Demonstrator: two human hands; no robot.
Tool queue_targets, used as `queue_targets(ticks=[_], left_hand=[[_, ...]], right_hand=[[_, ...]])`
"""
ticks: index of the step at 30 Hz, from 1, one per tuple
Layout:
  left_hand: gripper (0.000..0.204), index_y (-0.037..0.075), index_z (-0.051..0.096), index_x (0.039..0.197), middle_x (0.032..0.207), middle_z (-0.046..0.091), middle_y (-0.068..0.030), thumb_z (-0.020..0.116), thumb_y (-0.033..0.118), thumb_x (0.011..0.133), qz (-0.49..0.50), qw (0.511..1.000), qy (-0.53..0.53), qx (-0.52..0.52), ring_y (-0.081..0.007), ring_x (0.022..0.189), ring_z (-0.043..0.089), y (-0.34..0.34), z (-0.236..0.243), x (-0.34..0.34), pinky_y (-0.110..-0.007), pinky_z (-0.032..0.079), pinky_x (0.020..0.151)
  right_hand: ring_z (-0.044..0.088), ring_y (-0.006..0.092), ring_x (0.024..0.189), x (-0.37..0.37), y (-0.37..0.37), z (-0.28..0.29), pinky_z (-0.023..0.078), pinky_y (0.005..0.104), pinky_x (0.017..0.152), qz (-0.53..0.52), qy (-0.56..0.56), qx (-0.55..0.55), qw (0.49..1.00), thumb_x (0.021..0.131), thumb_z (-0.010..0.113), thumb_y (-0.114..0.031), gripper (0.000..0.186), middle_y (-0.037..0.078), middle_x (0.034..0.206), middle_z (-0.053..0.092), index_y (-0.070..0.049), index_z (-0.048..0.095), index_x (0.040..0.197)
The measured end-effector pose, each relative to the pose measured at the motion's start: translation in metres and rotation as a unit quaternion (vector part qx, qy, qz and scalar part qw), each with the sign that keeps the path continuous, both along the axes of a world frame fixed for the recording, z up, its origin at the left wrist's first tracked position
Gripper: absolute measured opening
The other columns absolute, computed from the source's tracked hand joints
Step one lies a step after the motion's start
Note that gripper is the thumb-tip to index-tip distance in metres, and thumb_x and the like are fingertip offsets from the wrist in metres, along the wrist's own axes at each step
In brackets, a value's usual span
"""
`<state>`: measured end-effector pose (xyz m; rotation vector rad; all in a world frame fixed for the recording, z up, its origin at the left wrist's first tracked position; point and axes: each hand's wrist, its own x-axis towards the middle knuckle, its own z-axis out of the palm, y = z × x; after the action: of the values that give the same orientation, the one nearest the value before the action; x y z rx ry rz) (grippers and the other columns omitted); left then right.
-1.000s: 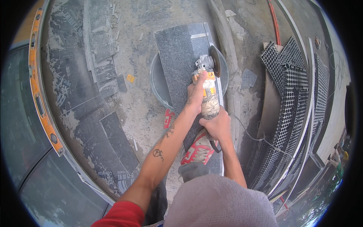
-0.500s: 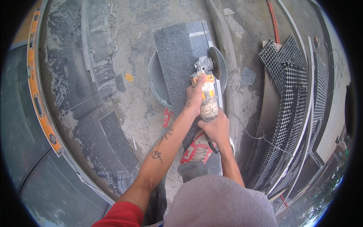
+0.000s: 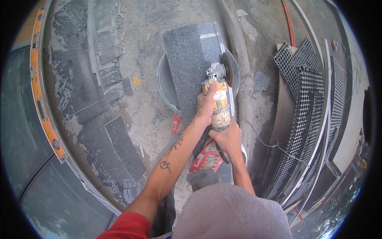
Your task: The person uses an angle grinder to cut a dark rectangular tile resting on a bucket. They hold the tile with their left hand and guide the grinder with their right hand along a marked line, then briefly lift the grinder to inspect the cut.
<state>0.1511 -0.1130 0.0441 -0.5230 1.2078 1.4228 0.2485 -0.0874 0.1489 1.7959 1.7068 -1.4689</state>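
Both hands hold a dusty yellow and white angle grinder [image 3: 220, 110]. My left hand [image 3: 206, 104] wraps round its front body from the left, thumb on top. Round the rear of the body, closer to me, is my right hand [image 3: 228, 135]. The grinder's round disc [image 3: 227, 68] stands on edge along the right side of a dark grey speckled stone slab [image 3: 187, 51]. Whether the disc touches the slab I cannot tell. Beneath the slab is a round grey tub [image 3: 166, 85]. My red and white shoe [image 3: 206, 157] is at the slab's near end.
An orange spirit level [image 3: 44, 115] lies along the left edge. Dark stone pieces [image 3: 125, 147] cover the floor at left. Black perforated plastic sheets [image 3: 308, 95] are stacked at right, with a grey cable [image 3: 258, 136] beside them. A red hose [image 3: 288, 24] runs at the far right.
The grinder and both hands have shifted slightly toward me along the slab's right edge. My grip on it looks the same.
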Motion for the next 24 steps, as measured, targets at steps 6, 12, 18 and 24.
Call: queue_targets(ticks=[6, 12, 18, 24], left_hand=[[0.064, -0.003, 0.057, 0.122, 0.107, 0.066, -0.0120, 0.069, 0.050, 0.088, -0.006, 1.000, 0.007, -0.003, -0.0190, 0.092, 0.067, -0.003, 0.005, 0.005, -0.034, 0.055, 0.080], [0.063, -0.003, 0.057, 0.121, 0.106, 0.066, -0.0123, 0.068, 0.050, 0.089, 0.002, 1.000, 0.000, 0.000, -0.0191, 0.091, 0.067, 0.002, 0.002, -0.001, -0.035, 0.056, 0.079], [0.064, -0.005, 0.057, 0.121, 0.105, 0.066, -0.0129, 0.067, 0.050, 0.089, 0.004, 1.000, -0.013, -0.023, -0.0200, 0.090, 0.067, 0.016, 0.009, -0.016, -0.035, 0.056, 0.078], [0.062, -0.005, 0.058, 0.120, 0.105, 0.066, -0.0130, 0.067, 0.049, 0.090, 0.000, 1.000, -0.022, -0.015, -0.0199, 0.089, 0.068, 0.009, -0.001, -0.012, -0.035, 0.056, 0.077]], right_hand=[[0.069, 0.0405, 0.090, 0.007, -0.004, -0.002, 0.053, 0.0443, 0.082, -0.001, 0.008, 0.005, 1.000, 0.061, 0.077, -0.019, 0.057, 0.026, 0.094, 0.069, 0.007, 0.058, 0.108], [0.070, 0.0386, 0.089, 0.007, -0.001, -0.009, 0.054, 0.0435, 0.081, 0.028, 0.002, 0.017, 0.999, 0.061, 0.076, -0.019, 0.056, 0.025, 0.092, 0.070, 0.007, 0.059, 0.107], [0.071, 0.0355, 0.087, -0.011, 0.014, 0.000, 0.055, 0.0412, 0.080, 0.001, 0.018, -0.010, 1.000, 0.061, 0.076, -0.019, 0.055, 0.024, 0.093, 0.071, 0.007, 0.060, 0.106], [0.071, 0.0362, 0.088, -0.010, 0.009, 0.001, 0.055, 0.0416, 0.081, -0.007, 0.022, -0.015, 1.000, 0.062, 0.076, -0.019, 0.054, 0.024, 0.093, 0.070, 0.007, 0.060, 0.107]])
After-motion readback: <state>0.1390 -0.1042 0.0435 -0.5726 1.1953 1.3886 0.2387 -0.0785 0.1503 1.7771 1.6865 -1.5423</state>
